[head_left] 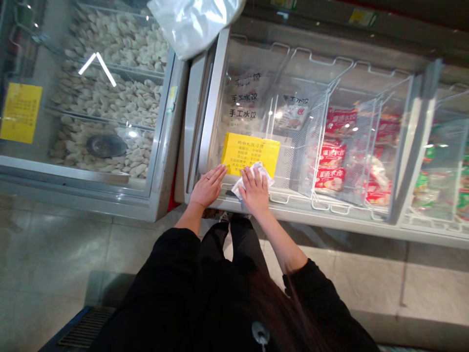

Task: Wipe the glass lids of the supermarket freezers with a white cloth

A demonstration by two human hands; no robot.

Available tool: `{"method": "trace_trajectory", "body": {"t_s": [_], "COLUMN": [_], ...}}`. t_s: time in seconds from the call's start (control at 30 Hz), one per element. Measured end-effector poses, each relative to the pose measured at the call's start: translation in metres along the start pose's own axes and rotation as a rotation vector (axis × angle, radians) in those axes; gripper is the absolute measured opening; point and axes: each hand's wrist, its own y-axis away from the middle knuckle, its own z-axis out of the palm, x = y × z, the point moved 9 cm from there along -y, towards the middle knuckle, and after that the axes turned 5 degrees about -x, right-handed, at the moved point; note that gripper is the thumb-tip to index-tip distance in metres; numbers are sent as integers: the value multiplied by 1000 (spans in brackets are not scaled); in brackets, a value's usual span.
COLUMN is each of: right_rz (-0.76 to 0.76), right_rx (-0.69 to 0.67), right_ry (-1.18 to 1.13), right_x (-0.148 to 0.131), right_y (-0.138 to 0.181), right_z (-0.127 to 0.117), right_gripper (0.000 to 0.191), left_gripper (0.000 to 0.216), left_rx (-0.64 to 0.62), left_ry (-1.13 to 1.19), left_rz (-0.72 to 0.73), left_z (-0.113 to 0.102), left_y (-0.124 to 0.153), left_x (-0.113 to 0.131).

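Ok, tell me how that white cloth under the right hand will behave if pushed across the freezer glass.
The white cloth looks crumpled and bunched under the right hand, so it is probably floppy and light. On the smooth freezer glass it should slide easily while pressed flat, though its loose edges may fold or bunch up.

Left chest freezer (163,161) full of loose white dumplings (110,98) under glass, with a dark round object (106,145) lying among them and a yellow notice (21,112) on the lid. White plastic bag (194,22) sits on top, at the far edge. Wire baskets (322,68) to the right hold clear bags with black characters (245,100), red packets (335,146) and, furthest right, green packets (425,181). Grey tiled floor (54,264) below, with a grate (82,327) at the bottom left.
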Motion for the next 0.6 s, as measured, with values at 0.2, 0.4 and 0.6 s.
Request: {"method": "trace_trajectory", "body": {"t_s": [0.2,0.4,0.6], "right_rz": [-131,92,-117], "right_rx": [23,159,103], "right_ry": [-20,-56,-24], "right_x": [9,66,-7], "right_y": [-81,-72,-73], "right_z": [-32,-47,-28], "right_gripper": [64,63,60], "left_gripper": [64,60,62], "left_rx": [-20,-95,-95], "left_ry": [-8,-38,-79], "left_rz": [-9,-30,-22], "left_z": [-1,-4,4], "left_y": [1,2,2], "left_x": [1,3,-1]}}
